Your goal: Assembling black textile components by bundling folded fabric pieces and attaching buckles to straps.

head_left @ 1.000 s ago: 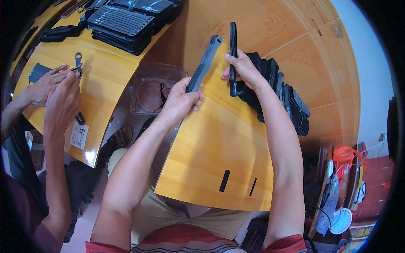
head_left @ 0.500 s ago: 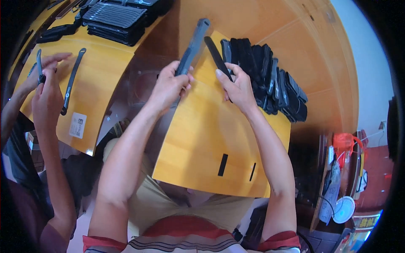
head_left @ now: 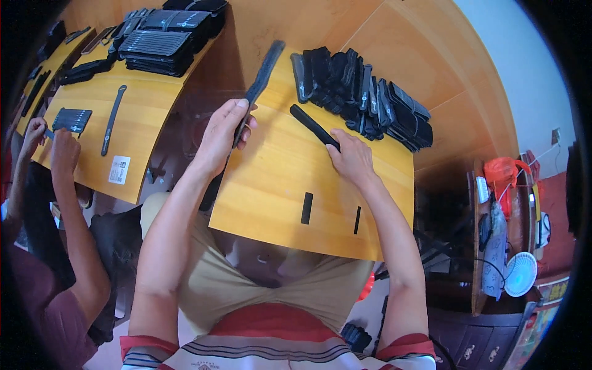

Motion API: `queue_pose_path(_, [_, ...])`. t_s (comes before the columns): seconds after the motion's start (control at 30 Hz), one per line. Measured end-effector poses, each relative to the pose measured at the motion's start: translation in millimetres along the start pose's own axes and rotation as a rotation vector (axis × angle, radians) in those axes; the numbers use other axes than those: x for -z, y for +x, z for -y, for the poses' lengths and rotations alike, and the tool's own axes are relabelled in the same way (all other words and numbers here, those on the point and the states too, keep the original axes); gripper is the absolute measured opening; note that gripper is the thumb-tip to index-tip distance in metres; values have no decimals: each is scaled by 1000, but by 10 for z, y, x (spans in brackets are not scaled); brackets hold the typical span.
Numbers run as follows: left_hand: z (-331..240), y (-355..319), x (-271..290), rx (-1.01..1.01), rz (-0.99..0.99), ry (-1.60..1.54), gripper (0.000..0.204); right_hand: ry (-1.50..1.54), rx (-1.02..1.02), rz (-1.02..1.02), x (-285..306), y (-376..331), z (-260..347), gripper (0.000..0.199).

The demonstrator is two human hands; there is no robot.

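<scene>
My left hand [head_left: 221, 132] is closed around a long dark grey strap [head_left: 266, 69]. The strap's upper part sticks up past the table's far left edge, and its lower end hangs by the left side. In my right hand [head_left: 353, 157] is a shorter black strap [head_left: 311, 126], gripped at its near end and slanting up to the left over the yellow table [head_left: 265, 197]. Whether it touches the tabletop, I cannot tell. Just beyond that hand lies a row of black and grey folded straps [head_left: 364, 92], some standing on edge.
Two black strips [head_left: 306, 208] mark the table's near part. To the left, a co-worker's hands [head_left: 63, 151] work at another yellow table with a single strap [head_left: 113, 120], a white label [head_left: 119, 169] and stacked strap bundles [head_left: 157, 49]. A shelf with a white fan [head_left: 520, 274] stands right.
My left hand has come lower and left, its strap now turned. My right hand has rolled palm down, lowering its strap. The co-worker's hands have moved down, showing grey straps on that table.
</scene>
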State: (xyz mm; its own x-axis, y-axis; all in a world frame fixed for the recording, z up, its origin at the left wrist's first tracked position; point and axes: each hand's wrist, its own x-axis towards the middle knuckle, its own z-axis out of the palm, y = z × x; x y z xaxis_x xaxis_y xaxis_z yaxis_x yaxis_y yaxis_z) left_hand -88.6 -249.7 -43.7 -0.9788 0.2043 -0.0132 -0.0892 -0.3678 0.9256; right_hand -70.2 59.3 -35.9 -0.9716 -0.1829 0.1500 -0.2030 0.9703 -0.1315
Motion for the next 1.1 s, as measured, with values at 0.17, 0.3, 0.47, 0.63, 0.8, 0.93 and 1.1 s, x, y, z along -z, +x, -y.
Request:
queue_pose_path(0.17, [42,-182,-107,-11,60,28,29,-32,-12,-7,22,-177,-148,38])
queue_pose_path(0.3, [112,-264,-152,30,49,51,29,80,-74,-40,40,-266,-164,35])
queue_pose_path(0.47, [105,-351,-257,97,104,-32,25,28,-113,-77,-18,-356,-299,34])
queue_pose_path(0.63, [119,-438,-314,114,71,-3,23,57,-43,-278,10,-429,-347,34])
queue_pose_path(0.8, [243,-464,-247,134,66,23,26,65,-34,-328,159,-560,-407,34])
queue_pose_path(0.93, [277,-467,-262,130,90,22,22,97,-50,-429,226,-765,-639,31])
queue_pose_path(1.1, [319,-464,-311,126,119,25,19,221,-132,-526,296,-886,-827,31])
